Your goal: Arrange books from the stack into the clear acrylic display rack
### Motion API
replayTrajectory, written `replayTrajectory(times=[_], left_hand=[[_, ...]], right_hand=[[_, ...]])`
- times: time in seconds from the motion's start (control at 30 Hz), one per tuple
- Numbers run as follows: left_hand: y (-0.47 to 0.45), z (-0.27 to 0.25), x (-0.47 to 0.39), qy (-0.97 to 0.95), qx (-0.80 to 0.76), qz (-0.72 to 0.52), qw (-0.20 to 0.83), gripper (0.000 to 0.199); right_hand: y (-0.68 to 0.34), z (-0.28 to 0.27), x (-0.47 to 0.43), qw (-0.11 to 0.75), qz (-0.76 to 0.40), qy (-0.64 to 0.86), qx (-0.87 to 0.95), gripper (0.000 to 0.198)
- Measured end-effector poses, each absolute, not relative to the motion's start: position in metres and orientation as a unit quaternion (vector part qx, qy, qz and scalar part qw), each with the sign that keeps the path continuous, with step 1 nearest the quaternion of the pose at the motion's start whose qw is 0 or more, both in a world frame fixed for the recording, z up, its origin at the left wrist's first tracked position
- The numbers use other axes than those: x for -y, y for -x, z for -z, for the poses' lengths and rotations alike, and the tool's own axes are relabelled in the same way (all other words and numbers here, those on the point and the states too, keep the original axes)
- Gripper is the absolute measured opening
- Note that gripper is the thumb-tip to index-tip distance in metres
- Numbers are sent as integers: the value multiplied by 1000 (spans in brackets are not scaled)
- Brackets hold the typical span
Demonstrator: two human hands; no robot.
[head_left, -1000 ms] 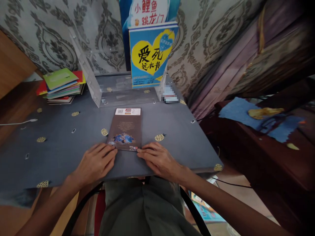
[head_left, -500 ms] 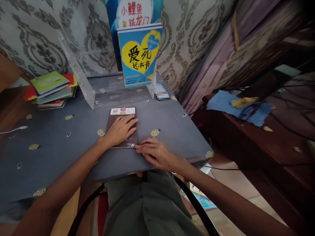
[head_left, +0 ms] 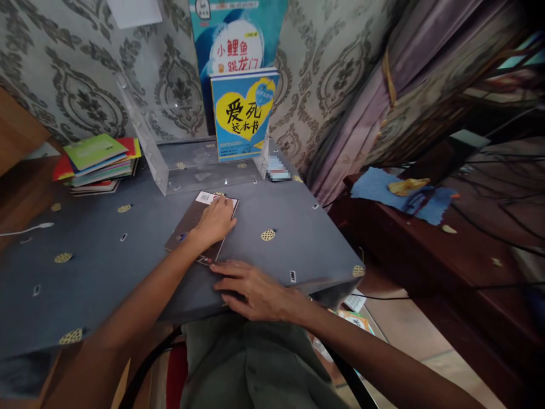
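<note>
A thin brown book (head_left: 193,218) lies flat and slanted on the cloth-covered table, a white barcode strip along its far edge. My left hand (head_left: 216,221) rests over its right half, fingers bent together around the far right edge. At the near right corner, my right hand (head_left: 255,289) lies with fingers spread and its fingertips at the book's edge. Past the book stands a clear acrylic rack (head_left: 196,183). Upright at its right end is a blue book (head_left: 244,145) with a yellow heart, before a taller teal book (head_left: 238,28).
A stack of thin books (head_left: 100,162) sits at the table's left back. Near it lies a white cable (head_left: 29,230). Right of the table, a dark red wooden surface (head_left: 383,244) holds a blue cloth (head_left: 370,190) and black cords. A patterned curtain (head_left: 162,79) hangs behind.
The brown book has turned clockwise on the table, its near end swinging left. My left hand's fingers have bent around its far edge. My right hand has shifted slightly left and nearer me.
</note>
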State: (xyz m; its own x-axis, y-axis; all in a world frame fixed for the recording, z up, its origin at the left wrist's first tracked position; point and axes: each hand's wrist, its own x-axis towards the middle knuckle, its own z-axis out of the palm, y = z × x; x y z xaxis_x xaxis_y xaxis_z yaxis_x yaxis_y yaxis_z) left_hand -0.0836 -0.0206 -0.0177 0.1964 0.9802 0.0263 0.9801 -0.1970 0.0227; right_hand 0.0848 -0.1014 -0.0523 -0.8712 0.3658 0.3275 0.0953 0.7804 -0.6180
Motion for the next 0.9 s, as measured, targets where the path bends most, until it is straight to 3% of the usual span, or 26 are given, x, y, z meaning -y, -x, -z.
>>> replayTrajectory(times=[0.2,0.33,0.47,0.63,0.9], left_hand=[[85,11,28,-772,-635,17,-22,26],[85,12,30,-784,-619,30,-34,25],[95,14,37,-806,-591,23,-31,24],[114,13,51,-846,-532,-14,26,23],[132,29,68,-864,-494,-92,21,51]], right_hand=[[-82,52,91,228,-314,89,917,23],[-97,59,62,299,-337,195,871,24],[-106,65,30,342,-287,288,847,28],[-96,70,9,304,-199,272,891,37],[-81,65,1,242,-161,220,931,32]])
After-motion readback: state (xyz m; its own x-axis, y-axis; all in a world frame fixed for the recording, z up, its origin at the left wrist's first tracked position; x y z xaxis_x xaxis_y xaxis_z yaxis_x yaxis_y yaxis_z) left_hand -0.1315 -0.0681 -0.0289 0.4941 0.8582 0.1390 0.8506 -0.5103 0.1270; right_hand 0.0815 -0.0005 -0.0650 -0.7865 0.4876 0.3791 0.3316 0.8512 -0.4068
